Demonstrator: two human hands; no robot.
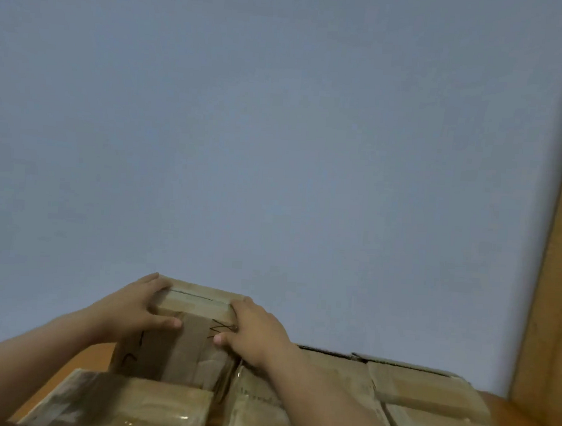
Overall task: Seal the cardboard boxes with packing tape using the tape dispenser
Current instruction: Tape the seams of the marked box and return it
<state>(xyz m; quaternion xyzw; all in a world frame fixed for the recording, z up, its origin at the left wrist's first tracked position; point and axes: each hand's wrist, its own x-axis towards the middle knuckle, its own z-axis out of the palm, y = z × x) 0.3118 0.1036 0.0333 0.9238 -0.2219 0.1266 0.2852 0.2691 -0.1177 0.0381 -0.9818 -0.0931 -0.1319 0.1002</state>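
Near boxes [123, 407]: taped cartons lying closest, low in view.
Left hand [132, 306]: grasps the upright box's [193, 332] left top corner, thumb on its face.
Right hand [252, 329]: grasps the right corner likewise.
Tape dispenser: not in view.
Advice: keep both grips level, seam facing up, and set it flat before taping.
Wall [278, 130]: plain, behind.

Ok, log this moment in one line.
left hand: grips small box | right hand: grips same box | tape dispenser: not visible
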